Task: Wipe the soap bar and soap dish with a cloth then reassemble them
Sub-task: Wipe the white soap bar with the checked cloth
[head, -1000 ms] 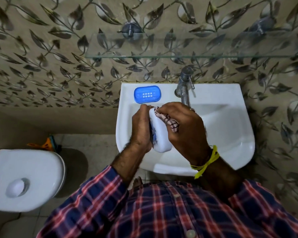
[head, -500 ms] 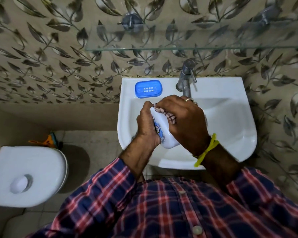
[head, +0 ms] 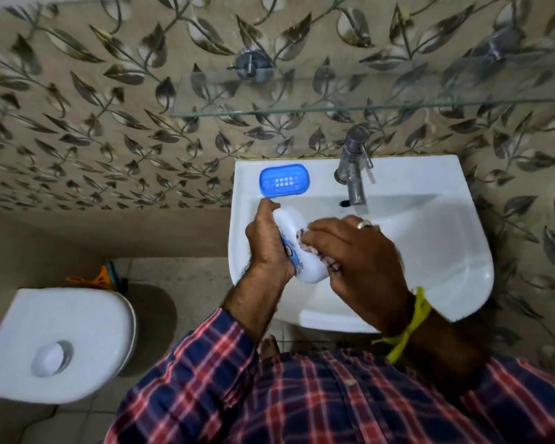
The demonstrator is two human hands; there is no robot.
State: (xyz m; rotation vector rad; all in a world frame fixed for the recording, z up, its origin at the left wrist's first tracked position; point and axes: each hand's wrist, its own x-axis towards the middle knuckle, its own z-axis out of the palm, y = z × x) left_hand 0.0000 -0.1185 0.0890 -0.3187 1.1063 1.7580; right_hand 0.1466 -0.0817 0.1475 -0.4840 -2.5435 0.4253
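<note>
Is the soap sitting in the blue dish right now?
No, the soap is held in the left hand over the sink, while the blue dish sits empty on the rim.

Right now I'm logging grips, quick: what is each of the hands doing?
Left hand: closed around the white soap bar, held over the sink.
Right hand: holding the patterned cloth against the soap bar.

Home bathroom: washbasin [head: 430,251], tap [head: 353,165], toilet [head: 55,341] (leaf-patterned wall tiles [head: 93,107]).
</note>
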